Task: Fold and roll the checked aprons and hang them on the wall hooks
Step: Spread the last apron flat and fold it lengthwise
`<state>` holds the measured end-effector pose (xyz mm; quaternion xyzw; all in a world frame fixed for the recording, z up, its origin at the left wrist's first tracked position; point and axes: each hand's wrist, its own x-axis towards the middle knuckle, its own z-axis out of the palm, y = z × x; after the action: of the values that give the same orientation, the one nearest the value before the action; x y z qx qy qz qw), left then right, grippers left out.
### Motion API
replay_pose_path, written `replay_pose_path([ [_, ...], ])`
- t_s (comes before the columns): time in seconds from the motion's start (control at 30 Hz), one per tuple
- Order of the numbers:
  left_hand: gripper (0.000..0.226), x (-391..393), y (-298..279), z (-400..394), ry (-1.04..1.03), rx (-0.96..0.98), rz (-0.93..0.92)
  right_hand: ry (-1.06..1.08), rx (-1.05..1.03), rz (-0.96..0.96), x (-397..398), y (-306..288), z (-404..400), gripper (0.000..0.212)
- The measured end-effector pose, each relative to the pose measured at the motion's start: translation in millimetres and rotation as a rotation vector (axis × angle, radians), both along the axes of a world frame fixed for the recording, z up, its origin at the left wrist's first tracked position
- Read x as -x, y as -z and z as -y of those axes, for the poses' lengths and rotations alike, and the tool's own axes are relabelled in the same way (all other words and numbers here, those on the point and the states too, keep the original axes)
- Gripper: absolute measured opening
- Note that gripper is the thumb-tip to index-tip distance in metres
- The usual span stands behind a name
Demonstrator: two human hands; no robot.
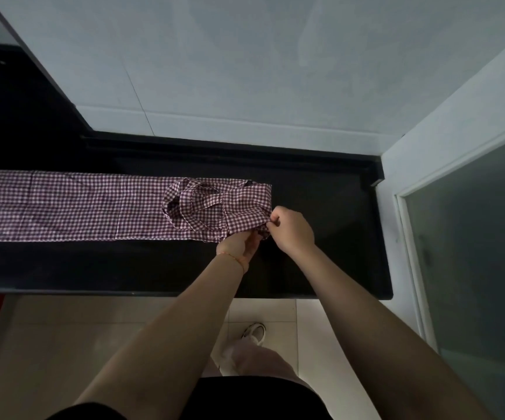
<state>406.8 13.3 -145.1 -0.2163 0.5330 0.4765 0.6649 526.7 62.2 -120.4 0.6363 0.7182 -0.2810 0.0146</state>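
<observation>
1 purple-and-white checked cotton apron [72, 204] — folded lengthwise into a long narrow strip, lying flat along the glossy black stone table [321, 268] from the left edge of the frame to just right of centre. Its right end is bunched, with the checked straps [196, 204] heaped in loose loops on top.

1 left hand [239, 245] — lower centre of the frame, at the near right corner of the strip; fingers curled under the cloth edge, grip holding the apron. A thin orange cord bracelet [233, 257] circles the wrist.

1 right hand [293, 228] — just right of the left hand, nearly touching it; fingers curled, grip narrow and pinching the same bunched corner of the apron.

Surroundings — pale grey tiled wall [245, 71] across the upper frame; frosted glass door panel [472, 253] with a white frame at the right edge; beige floor tiles [78, 328] along the bottom; 1 white shoe [255, 331] on the floor at lower centre; a red patch at the lower left edge, too cropped to identify.
</observation>
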Motion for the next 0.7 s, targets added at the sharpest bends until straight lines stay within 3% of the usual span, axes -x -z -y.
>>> replay_pose_path([
  [0.2,0.039,-18,-1,-5,-0.028,-0.021,-0.066,-0.174,-0.128,0.033,-4,0,3,0.012],
  [0.33,0.037,-21,-2,-5,0.02,0.037,-0.087,-0.298,-0.009,0.01,-6,5,-1,0.011],
  [0.43,0.022,-11,-10,-4,0.23,0.136,-0.24,-0.275,0.129,-0.046,-6,2,-7,0.007],
  [0.5,0.03,-9,-21,0,0.407,0.158,-0.378,-0.243,0.138,-0.077,-7,1,-10,0.01],
  [0.57,0.032,-11,-32,5,0.577,0.094,-0.653,-0.235,0.123,-0.093,-7,2,-13,0.016],
  [0.7,0.035,-18,-29,13,0.769,-0.421,-1.542,-0.249,0.134,-0.053,1,8,-19,0.014],
])
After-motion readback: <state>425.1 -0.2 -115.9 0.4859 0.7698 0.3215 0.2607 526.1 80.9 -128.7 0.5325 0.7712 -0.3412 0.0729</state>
